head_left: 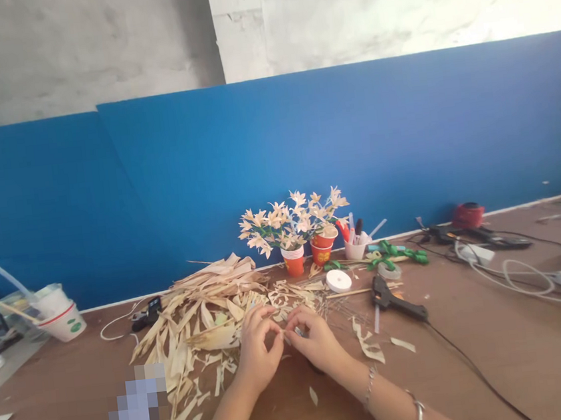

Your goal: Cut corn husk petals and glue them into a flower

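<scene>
In the middle of the table, my left hand [259, 347] and my right hand [316, 340] meet at the fingertips, thumb and index finger of each pinched together. Between them is something small and pale, too small to make out. A heap of dried husks [191, 316], probably corn husks, lies just left of and behind my left hand. Cut husk scraps [367, 342] are scattered around both hands. A black glue gun [398, 301] rests on its side to the right of my right hand, its cord trailing to the front edge.
Behind my hands, pale husk flowers [299, 218] stand in an orange paper cup [294, 262]. Near them are a white spool [339, 281], green ribbon [398, 251] and a cup of pens [355, 249]. Paper cups [64, 323] stand left; white cables [513, 279] lie right. A blue partition [353, 135] closes the back.
</scene>
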{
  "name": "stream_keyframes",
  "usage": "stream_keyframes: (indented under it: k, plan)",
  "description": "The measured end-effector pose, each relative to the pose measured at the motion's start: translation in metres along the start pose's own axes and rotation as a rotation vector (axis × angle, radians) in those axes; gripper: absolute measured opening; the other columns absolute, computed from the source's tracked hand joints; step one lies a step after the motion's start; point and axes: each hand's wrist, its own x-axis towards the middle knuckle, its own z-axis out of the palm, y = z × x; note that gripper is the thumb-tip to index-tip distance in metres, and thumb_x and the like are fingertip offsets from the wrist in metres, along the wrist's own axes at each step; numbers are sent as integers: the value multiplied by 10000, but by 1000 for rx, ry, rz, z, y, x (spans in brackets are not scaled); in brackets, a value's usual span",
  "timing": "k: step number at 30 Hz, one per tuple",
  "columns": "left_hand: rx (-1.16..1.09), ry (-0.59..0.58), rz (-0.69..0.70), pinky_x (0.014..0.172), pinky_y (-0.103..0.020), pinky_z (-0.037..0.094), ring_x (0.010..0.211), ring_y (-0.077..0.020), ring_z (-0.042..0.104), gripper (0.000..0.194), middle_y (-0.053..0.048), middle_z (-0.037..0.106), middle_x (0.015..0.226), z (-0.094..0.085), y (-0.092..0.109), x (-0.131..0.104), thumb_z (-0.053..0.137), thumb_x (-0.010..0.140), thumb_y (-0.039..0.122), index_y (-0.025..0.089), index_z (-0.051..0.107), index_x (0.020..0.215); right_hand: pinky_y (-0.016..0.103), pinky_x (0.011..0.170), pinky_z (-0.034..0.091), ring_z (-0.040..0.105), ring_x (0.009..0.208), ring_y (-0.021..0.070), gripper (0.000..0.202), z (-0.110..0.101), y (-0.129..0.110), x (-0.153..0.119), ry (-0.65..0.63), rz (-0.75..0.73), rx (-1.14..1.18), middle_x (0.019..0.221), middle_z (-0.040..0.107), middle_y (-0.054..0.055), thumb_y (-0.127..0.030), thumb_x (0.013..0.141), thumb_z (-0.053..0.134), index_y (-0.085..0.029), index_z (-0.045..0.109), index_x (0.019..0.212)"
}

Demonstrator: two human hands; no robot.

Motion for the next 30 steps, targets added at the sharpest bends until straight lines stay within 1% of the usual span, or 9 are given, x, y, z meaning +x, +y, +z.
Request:
stream_keyframes:
  k: [4, 7, 10, 13, 16, 20, 23, 26, 30]
  plan:
    - [18, -25, 3, 970, -513, 395, 1156, -271, 457, 115, -69, 584, 1113, -2, -1, -1, 522, 776, 144, 212, 572, 698, 285, 755, 438, 562, 789, 161, 122, 1, 3, 0, -38, 18, 23, 777, 590, 19, -149, 750, 556, -177, 561, 631]
    - [45, -45, 21, 969, -524, 394, 1156, -273, 458, 112, -72, 575, 1122, -2, -2, -1, 518, 777, 143, 220, 593, 747, 289, 762, 436, 558, 804, 164, 123, 0, 4, 0, -46, -21, -14, 800, 594, 27, -145, 758, 554, -178, 569, 641]
    - [83, -42, 58, 974, -529, 389, 1170, -274, 447, 129, -67, 575, 1130, -1, -2, -1, 512, 775, 133, 218, 586, 713, 294, 753, 431, 549, 797, 170, 128, -1, 2, -1, -31, -65, -91, 796, 596, 33, -110, 749, 545, -178, 577, 646]
    - [131, 3, 80, 975, -544, 376, 1188, -286, 428, 153, -61, 585, 1128, 2, 2, -1, 511, 749, 98, 215, 561, 664, 293, 736, 422, 538, 777, 174, 141, 1, 0, -2, 29, -125, -200, 771, 592, 33, -64, 710, 547, -180, 563, 632]
    - [174, 66, 67, 971, -554, 361, 1190, -296, 424, 166, -57, 594, 1125, 5, 8, -1, 515, 726, 75, 214, 547, 641, 292, 718, 409, 534, 761, 178, 145, 5, -2, -3, 96, -167, -310, 756, 592, 33, -46, 684, 551, -181, 551, 632]
    - [206, 120, 42, 963, -560, 349, 1164, -300, 446, 170, -53, 611, 1106, 8, 14, 0, 529, 723, 84, 211, 529, 611, 300, 708, 385, 533, 757, 187, 129, 6, -4, -2, 162, -173, -447, 744, 594, 34, -59, 680, 551, -181, 551, 640]
    - [224, 167, 26, 952, -566, 352, 1149, -307, 460, 173, -60, 618, 1093, 8, 11, 1, 536, 720, 88, 210, 523, 598, 314, 714, 376, 533, 782, 203, 133, 2, -2, 1, 226, -163, -531, 757, 598, 46, -54, 681, 540, -181, 550, 642]
    - [235, 203, 3, 936, -570, 365, 1155, -314, 451, 171, -71, 614, 1098, 7, 5, 1, 534, 743, 105, 211, 545, 609, 317, 736, 403, 536, 792, 199, 128, -4, 0, 4, 278, -145, -443, 776, 591, 51, -72, 719, 529, -183, 554, 661]
    - [204, 154, 6, 942, -553, 377, 1160, -298, 450, 161, -63, 604, 1112, 7, 2, -1, 530, 777, 135, 218, 591, 653, 325, 782, 441, 552, 852, 198, 85, -4, 1, 4, 173, -160, -228, 860, 597, 59, -115, 752, 557, -184, 606, 762]
